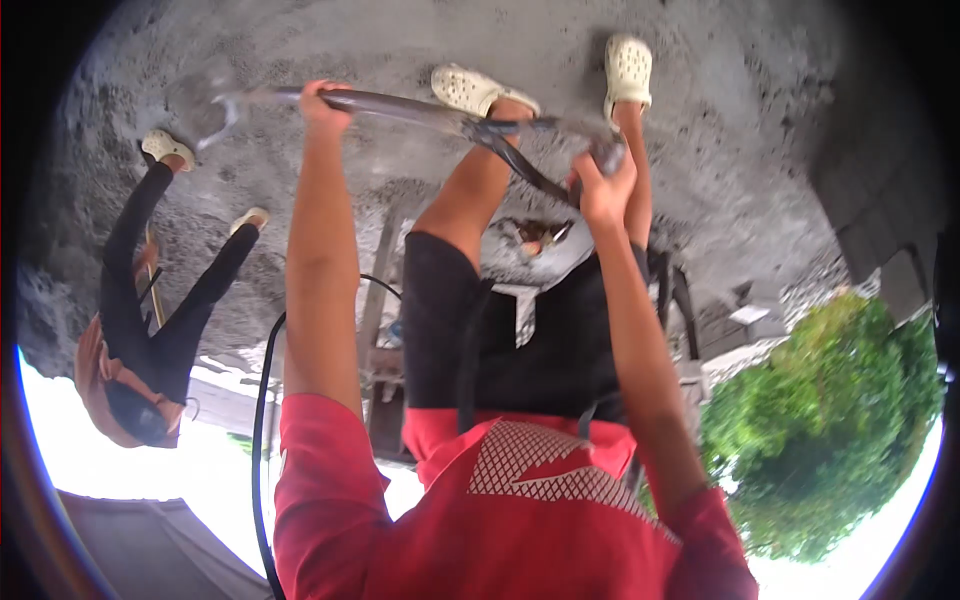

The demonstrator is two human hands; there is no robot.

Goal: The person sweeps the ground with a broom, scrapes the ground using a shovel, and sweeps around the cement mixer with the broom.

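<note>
A shovel [410,108] stretches across the upper part of the head view, its blade blurred at the far left over grey, sandy ground [760,130]. My left hand [325,105] is wrapped round the shaft, near the blade end. At the other end the shaft splits into a Y-shaped handle, and my right hand [605,185] is closed round its grip. The shovel passes in front of my lower legs. Below the blade, the ground is too blurred to show whether anything lies on it.
Another person [140,320] stands at the left, holding a wooden-handled tool [152,280]. Grey blocks [885,235] stand stacked at the right. My feet, in cream clogs [628,75], rest on the rough ground. A wooden frame [380,290] and a tree [820,430] show behind me.
</note>
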